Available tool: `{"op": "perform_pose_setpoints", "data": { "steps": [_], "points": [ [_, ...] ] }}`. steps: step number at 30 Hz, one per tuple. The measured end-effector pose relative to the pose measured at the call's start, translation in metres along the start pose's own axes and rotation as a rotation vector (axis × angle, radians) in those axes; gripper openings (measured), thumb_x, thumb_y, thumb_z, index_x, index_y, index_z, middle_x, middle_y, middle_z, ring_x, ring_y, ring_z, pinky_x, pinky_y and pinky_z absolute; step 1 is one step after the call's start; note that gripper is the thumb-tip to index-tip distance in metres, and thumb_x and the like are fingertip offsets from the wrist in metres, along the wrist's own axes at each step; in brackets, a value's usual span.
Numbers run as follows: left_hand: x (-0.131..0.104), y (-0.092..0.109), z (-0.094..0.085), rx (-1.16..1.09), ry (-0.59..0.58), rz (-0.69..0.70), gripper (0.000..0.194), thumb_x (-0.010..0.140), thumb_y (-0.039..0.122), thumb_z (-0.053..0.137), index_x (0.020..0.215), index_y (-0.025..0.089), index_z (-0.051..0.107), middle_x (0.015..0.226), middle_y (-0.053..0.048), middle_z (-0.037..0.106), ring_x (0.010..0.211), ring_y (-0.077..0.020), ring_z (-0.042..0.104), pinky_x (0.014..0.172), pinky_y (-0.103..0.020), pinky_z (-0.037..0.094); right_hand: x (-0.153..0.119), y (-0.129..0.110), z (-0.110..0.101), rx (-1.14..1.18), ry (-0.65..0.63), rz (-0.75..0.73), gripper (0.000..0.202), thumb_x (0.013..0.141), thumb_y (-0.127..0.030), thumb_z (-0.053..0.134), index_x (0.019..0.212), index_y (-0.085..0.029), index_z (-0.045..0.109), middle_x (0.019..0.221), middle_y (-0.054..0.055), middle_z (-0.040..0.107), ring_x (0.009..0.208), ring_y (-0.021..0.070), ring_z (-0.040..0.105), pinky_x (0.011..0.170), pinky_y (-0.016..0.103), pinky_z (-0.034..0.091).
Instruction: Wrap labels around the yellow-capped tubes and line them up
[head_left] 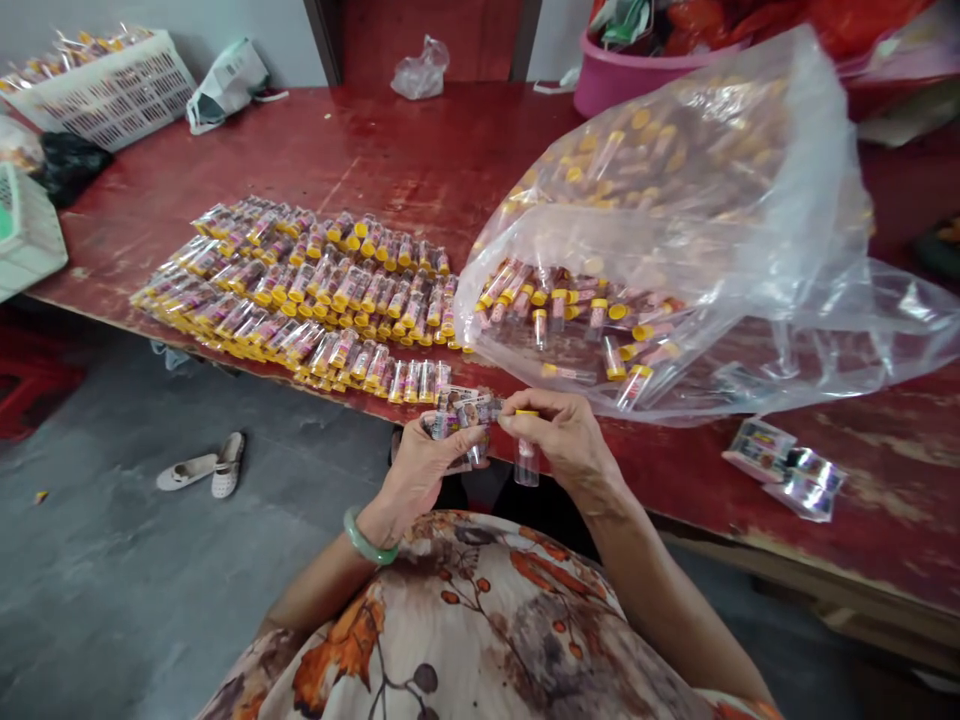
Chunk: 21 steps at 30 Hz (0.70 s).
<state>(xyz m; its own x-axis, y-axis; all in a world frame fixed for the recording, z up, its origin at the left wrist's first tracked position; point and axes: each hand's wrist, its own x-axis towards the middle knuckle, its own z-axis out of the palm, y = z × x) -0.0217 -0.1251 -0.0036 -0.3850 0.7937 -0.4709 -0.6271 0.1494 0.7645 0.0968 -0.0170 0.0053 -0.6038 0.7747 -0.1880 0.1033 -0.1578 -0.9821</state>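
Note:
My left hand (420,462) is closed on a small stack of printed plastic sleeves (466,412), held above the table's front edge. Close on its right, my right hand (566,440) grips a clear tube with a yellow cap (527,465), which hangs down from the fingers. The right fingertips also touch the edge of the top sleeve. Beyond my left hand lie rows of sleeved tubes with yellow caps (337,290). A large clear plastic bag (795,240) lies open on the right, with many loose capped tubes (596,315) inside its mouth.
More flat printed sleeves (787,465) lie on the red table (360,140) at right. A white basket (112,95) stands back left, a pink tub (637,75) back right. A crumpled plastic bag (421,70) sits at the back. White shoes (206,468) are on the floor.

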Motion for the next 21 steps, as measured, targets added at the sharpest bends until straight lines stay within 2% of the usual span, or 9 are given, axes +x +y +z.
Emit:
{"op": "perform_pose_setpoints", "data": {
  "steps": [4,8,11,14,16,19,21],
  "points": [
    [0.005,-0.002,-0.002,0.006,0.041,-0.010,0.036,0.054,0.033,0.090,0.080,0.015,0.073,0.076,-0.002,0.071,0.059,-0.0119,0.062,0.060,-0.026,0.056,-0.003,0.002,-0.003,0.026,0.031,-0.004,0.016,0.064,-0.033,0.072,0.065,-0.018,0.068,0.050,-0.004,0.053,0.043,0.0075,0.040,0.044,0.022,0.030],
    [0.011,-0.004,-0.003,-0.023,0.103,0.033,0.037,0.056,0.031,0.089,0.085,0.017,0.073,0.080,-0.003,0.073,0.067,-0.0139,0.066,0.067,-0.026,0.054,-0.017,0.008,-0.011,0.120,0.031,-0.013,0.023,0.072,-0.039,0.075,0.081,-0.019,0.069,0.063,-0.002,0.059,0.052,0.0086,0.047,0.047,0.022,0.035],
    [0.012,-0.004,-0.001,-0.069,0.067,0.046,0.039,0.059,0.031,0.088,0.091,0.016,0.072,0.091,-0.006,0.074,0.076,-0.0181,0.069,0.074,-0.031,0.055,-0.030,0.015,-0.019,0.225,-0.029,0.019,0.024,0.076,-0.038,0.074,0.087,-0.020,0.064,0.068,-0.002,0.060,0.050,0.0069,0.045,0.045,0.020,0.032],
    [0.012,-0.003,0.004,-0.153,0.044,0.007,0.038,0.060,0.026,0.088,0.092,0.016,0.071,0.093,-0.006,0.074,0.077,-0.0183,0.069,0.076,-0.032,0.056,-0.040,0.021,-0.026,0.270,-0.073,-0.011,0.022,0.075,-0.030,0.076,0.083,-0.019,0.059,0.078,-0.002,0.061,0.052,0.0057,0.049,0.048,0.021,0.038],
    [0.013,-0.004,0.007,-0.202,0.039,-0.032,0.035,0.059,0.022,0.088,0.089,0.015,0.071,0.091,-0.005,0.074,0.074,-0.0173,0.069,0.075,-0.031,0.057,-0.046,0.025,-0.030,0.311,-0.099,-0.014,0.024,0.074,-0.029,0.077,0.082,-0.020,0.056,0.083,-0.002,0.060,0.054,0.0075,0.055,0.053,0.023,0.044],
    [0.015,-0.005,0.010,-0.242,0.038,-0.050,0.033,0.060,0.018,0.087,0.088,0.016,0.070,0.089,-0.004,0.075,0.074,-0.0167,0.069,0.077,-0.030,0.057,-0.051,0.028,-0.035,0.338,-0.139,0.015,0.026,0.078,-0.034,0.073,0.096,-0.021,0.059,0.080,-0.001,0.060,0.062,0.0132,0.063,0.060,0.028,0.051],
    [0.016,-0.006,0.012,-0.247,0.051,-0.068,0.033,0.060,0.017,0.087,0.088,0.016,0.071,0.087,-0.004,0.075,0.074,-0.0171,0.070,0.078,-0.032,0.058,-0.052,0.030,-0.035,0.321,-0.122,0.004,0.028,0.079,-0.038,0.071,0.101,-0.021,0.062,0.079,0.000,0.060,0.068,0.0150,0.064,0.066,0.030,0.053]
  ]
}}
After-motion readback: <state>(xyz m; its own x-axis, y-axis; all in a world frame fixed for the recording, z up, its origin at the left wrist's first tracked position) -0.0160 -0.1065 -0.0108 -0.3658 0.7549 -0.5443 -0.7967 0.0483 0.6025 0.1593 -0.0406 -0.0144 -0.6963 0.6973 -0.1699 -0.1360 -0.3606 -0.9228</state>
